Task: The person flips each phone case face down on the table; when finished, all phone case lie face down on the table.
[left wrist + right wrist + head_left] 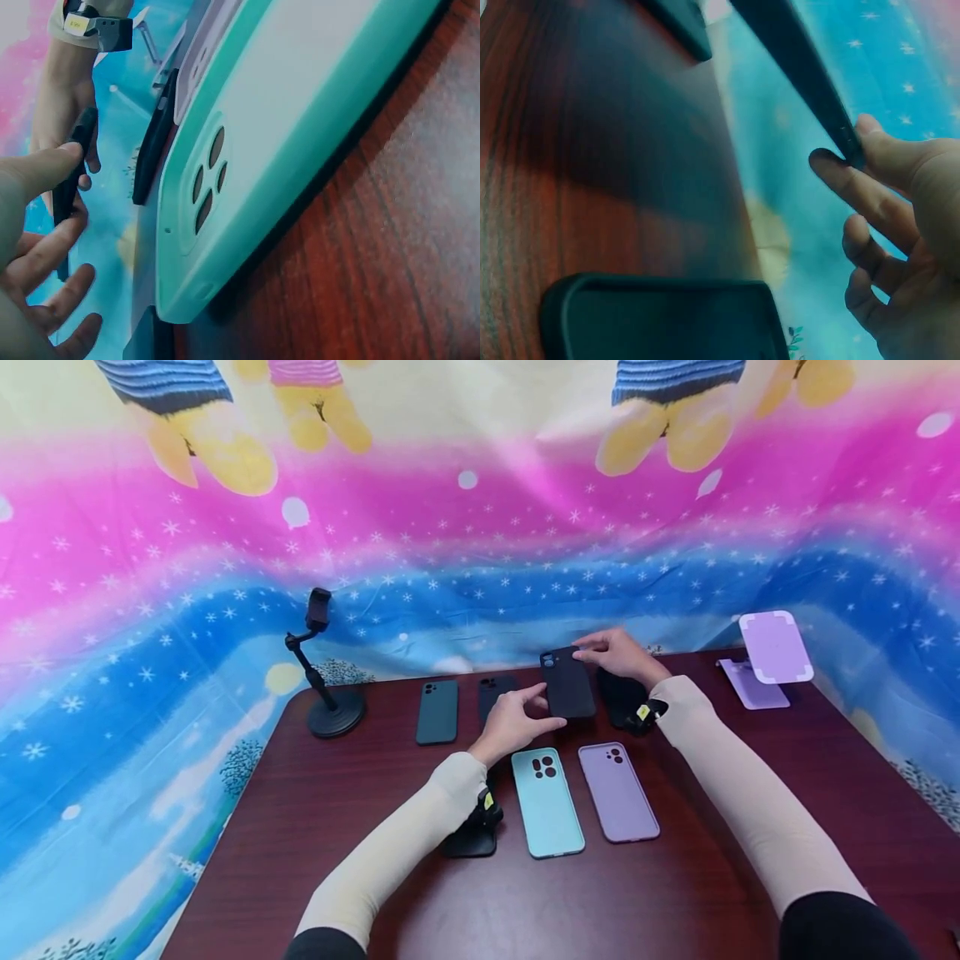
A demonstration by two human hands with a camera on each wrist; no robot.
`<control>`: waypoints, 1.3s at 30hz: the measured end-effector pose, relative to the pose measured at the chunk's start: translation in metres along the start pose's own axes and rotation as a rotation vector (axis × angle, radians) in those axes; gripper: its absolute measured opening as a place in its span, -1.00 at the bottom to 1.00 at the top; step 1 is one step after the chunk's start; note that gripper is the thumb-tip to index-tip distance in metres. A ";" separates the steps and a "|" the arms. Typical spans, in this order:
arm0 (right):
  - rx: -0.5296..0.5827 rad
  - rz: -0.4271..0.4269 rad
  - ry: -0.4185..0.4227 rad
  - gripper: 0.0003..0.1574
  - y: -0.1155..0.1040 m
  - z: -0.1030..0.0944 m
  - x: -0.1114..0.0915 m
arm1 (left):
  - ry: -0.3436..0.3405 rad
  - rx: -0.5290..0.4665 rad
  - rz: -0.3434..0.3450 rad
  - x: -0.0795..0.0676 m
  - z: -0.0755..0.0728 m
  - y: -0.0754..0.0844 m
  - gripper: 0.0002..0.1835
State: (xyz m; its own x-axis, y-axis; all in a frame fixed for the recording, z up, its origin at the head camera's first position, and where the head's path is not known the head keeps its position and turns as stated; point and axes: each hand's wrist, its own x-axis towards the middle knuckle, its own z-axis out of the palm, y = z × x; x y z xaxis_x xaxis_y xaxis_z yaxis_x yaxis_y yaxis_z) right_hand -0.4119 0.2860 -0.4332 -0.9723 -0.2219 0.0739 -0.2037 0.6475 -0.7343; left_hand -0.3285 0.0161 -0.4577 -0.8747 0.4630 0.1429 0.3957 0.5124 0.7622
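- Case in black (567, 683): raised above the counter (600, 902), just beyond the mint case (547, 802) and a little to its right.
- Held by both grips at once: pinched at the near-left side by the left hand (513, 722), between thumb and fingers, and at the far-right corner by the right hand (618, 656), between thumb and forefinger.
- Judging by the thin, matt look, probably light, bendy along the side walls, stiffer across the back; hardly fragile, not very slippery.
- Best taken by the long edges or a corner with a gentle pinch; better kept clear of the camera cutouts, perhaps the weakest part.
- As containers, shallow open shells: in the mint case, rim upward, only bare lining, with wood visible through the camera holes.
- Right of the mint case, near it, the lavender case (618, 797), also hollow side up, with nothing visible inside.
- Beyond the mint case to the left, the dark green case (437, 712); beyond it to the right, below the right wrist, a black shell (617, 695); just left of it, partly covered, a dark slab (471, 845). Contents of these three: cannot tell.
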 end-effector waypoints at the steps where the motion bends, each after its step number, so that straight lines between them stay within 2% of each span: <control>1: -0.027 -0.004 -0.007 -0.49 0.001 0.002 0.000 | -0.009 0.029 -0.005 0.001 0.001 -0.001 -0.15; 5: -0.112 0.000 -0.041 -0.52 0.005 0.009 0.003 | -0.044 0.109 -0.023 0.002 0.005 -0.002 -0.15; 11: -0.177 0.020 -0.085 -0.55 0.010 0.016 0.004 | -0.117 0.164 -0.048 0.004 0.006 -0.002 -0.19; 13: -0.197 0.012 -0.093 -0.55 0.011 0.018 0.004 | -0.136 0.193 -0.050 0.006 0.006 -0.003 -0.29; 17: -0.244 0.005 -0.087 -0.57 0.012 0.021 0.003 | -0.170 0.273 -0.033 0.008 0.007 -0.005 -0.61; 19: -0.279 0.008 -0.083 -0.57 0.012 0.024 0.002 | -0.188 0.313 -0.020 0.009 0.008 -0.005 -0.69; 26: -0.354 0.049 -0.083 -0.56 0.012 0.030 0.001 | -0.202 0.403 -0.018 0.012 0.008 -0.004 -0.47; 31: -0.363 0.071 -0.083 -0.55 0.013 0.032 0.004 | -0.220 0.459 -0.042 0.014 0.010 -0.002 -0.55; 39: -0.353 0.088 -0.076 -0.56 0.018 0.033 0.007 | -0.244 0.535 -0.054 0.018 0.011 0.002 -0.49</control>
State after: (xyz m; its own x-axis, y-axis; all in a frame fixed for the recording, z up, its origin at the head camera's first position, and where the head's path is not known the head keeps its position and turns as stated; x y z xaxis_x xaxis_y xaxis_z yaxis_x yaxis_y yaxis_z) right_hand -0.4184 0.2718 -0.4679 -0.9791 -0.1995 -0.0392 -0.1600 0.8752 -0.4564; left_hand -0.3407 0.0336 -0.4601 -0.8330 0.5467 -0.0845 0.4941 0.8040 0.3308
